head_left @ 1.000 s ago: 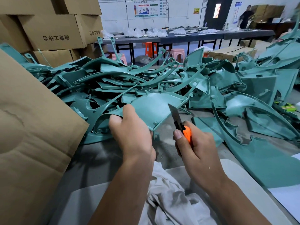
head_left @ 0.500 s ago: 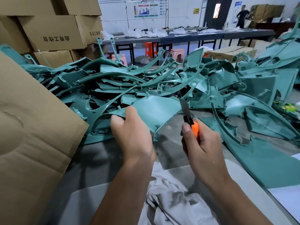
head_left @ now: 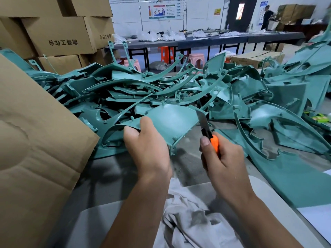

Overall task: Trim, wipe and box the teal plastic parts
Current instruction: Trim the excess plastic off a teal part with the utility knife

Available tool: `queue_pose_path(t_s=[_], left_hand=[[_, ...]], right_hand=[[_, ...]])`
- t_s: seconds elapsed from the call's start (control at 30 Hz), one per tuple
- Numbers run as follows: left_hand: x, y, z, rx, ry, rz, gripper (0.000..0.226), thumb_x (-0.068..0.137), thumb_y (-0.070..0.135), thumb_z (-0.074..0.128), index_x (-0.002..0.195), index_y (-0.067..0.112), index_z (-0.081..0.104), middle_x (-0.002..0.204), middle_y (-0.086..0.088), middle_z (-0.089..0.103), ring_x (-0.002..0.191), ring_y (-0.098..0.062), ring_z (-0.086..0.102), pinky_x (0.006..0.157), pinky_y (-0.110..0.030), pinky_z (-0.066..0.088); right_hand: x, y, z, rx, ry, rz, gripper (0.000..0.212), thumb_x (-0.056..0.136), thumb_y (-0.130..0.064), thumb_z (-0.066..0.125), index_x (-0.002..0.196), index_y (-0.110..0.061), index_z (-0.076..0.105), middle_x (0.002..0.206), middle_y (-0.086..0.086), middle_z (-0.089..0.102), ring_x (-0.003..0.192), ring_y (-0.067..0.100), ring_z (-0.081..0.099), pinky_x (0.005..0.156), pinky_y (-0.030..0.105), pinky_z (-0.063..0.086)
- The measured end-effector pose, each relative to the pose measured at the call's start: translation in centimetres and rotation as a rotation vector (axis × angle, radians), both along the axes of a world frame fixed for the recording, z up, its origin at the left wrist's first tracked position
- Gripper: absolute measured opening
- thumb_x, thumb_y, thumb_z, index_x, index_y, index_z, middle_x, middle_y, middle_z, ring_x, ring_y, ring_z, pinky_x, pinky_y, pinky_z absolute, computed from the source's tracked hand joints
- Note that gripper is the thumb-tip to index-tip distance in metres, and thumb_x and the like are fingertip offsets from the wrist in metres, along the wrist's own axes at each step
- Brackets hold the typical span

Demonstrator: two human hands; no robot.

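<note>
Two hands work: left hand grips the teal panel; right hand grips the utility knife, blade touching the panel's right edge.

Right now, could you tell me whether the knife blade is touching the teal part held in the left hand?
Touching: the head view shows the knife blade lying against the right edge of the teal part.

— That teal panel, plastic? 
— Plastic, smooth with a soft satin sheen, same as the heap of parts. 
— And the knife? 
— Dull grey metal blade, glossy orange plastic handle. 
— The rest? 
— Rumpled grey cloth, matt brown corrugated cardboard flap, dusty matt tabletop.
</note>
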State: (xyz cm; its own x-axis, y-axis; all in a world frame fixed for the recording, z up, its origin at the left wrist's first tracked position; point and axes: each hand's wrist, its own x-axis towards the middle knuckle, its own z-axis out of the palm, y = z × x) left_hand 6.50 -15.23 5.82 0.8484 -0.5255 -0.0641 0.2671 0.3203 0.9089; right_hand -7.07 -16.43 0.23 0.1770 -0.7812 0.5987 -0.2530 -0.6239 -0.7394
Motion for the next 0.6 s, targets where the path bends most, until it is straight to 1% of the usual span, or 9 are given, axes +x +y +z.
queue_pose_path(t_s=[0.07,0.13,0.2,0.23,0.3,0.37,0.47,0.53,0.6], left_hand=[[-0.02,-0.02,-0.08,0.002,-0.017,-0.001,0.016,0.088,0.019,0.052,0.079,0.016,0.038,0.084,-0.01,0.05,0.074,-0.021,0.047,0.064,-0.042,0.042],[0.07,-0.09,-0.11,0.01,-0.03,0.007,0.015,0.085,0.021,0.052,0.079,0.015,0.039,0.082,-0.01,0.049,0.073,-0.021,0.045,0.065,-0.043,0.042],[0.14,-0.1,-0.09,0.011,-0.032,0.008,0.016,0.081,0.024,0.051,0.08,0.015,0.039,0.083,-0.01,0.048,0.074,-0.021,0.045,0.066,-0.044,0.042],[0.15,-0.12,-0.06,0.006,-0.03,0.002,0.016,0.079,0.026,0.05,0.081,0.015,0.038,0.085,-0.011,0.048,0.075,-0.022,0.044,0.066,-0.045,0.041],[0.18,-0.2,-0.18,-0.005,-0.027,-0.004,0.016,0.078,0.026,0.05,0.082,0.014,0.039,0.084,-0.011,0.047,0.075,-0.022,0.044,0.065,-0.044,0.041],[0.2,-0.25,-0.33,-0.005,-0.026,-0.003,0.015,0.081,0.024,0.051,0.083,0.014,0.04,0.084,-0.011,0.047,0.074,-0.021,0.044,0.064,-0.043,0.042],[0.14,-0.22,-0.45,-0.007,-0.046,0.015,0.013,0.087,0.019,0.051,0.081,0.014,0.041,0.081,-0.008,0.05,0.072,-0.021,0.047,0.064,-0.042,0.044],[0.21,-0.24,-0.52,-0.005,-0.054,0.023,0.014,0.088,0.018,0.051,0.081,0.014,0.039,0.079,-0.007,0.047,0.071,-0.02,0.044,0.063,-0.042,0.042],[0.38,-0.3,-0.55,-0.016,-0.046,0.014,0.015,0.085,0.021,0.051,0.084,0.014,0.038,0.081,-0.008,0.043,0.072,-0.02,0.04,0.062,-0.042,0.039]], right_hand=[[0.05,-0.07,-0.21,-0.02,0.049,-0.004,0.041,0.106,-0.034,0.051,0.069,-0.014,0.049,0.053,0.006,0.049,0.045,0.021,0.045,0.046,0.04,0.037],[-0.12,0.17,-0.18,-0.05,0.068,0.153,0.037,0.106,-0.034,0.053,0.071,-0.022,0.049,0.053,-0.003,0.048,0.044,0.015,0.044,0.043,0.028,0.034],[-0.34,0.48,0.09,-0.056,0.104,0.343,0.033,0.105,-0.034,0.055,0.073,-0.028,0.048,0.054,-0.011,0.043,0.044,0.01,0.042,0.047,0.021,0.032],[-0.4,0.54,0.19,-0.053,0.119,0.394,0.033,0.105,-0.034,0.056,0.073,-0.029,0.048,0.054,-0.012,0.042,0.044,0.009,0.042,0.048,0.02,0.031],[-0.39,0.57,0.28,-0.055,0.097,0.372,0.034,0.104,-0.034,0.056,0.072,-0.029,0.047,0.053,-0.006,0.043,0.044,0.011,0.042,0.046,0.024,0.031],[-0.19,0.48,0.22,-0.044,0.039,0.251,0.037,0.105,-0.035,0.054,0.07,-0.025,0.047,0.053,0.001,0.046,0.043,0.017,0.042,0.043,0.032,0.034],[0.13,0.26,-0.05,0.033,0.015,0.08,0.043,0.105,-0.036,0.052,0.069,-0.011,0.051,0.054,0.01,0.049,0.046,0.027,0.045,0.044,0.042,0.037],[-0.01,0.31,-0.12,0.072,0.002,0.157,0.046,0.105,-0.038,0.053,0.069,-0.01,0.049,0.054,0.011,0.047,0.046,0.029,0.044,0.043,0.04,0.035],[-0.56,0.32,-0.04,0.103,0.042,0.316,0.047,0.104,-0.04,0.054,0.068,-0.011,0.048,0.053,0.009,0.046,0.045,0.025,0.043,0.044,0.034,0.034]])
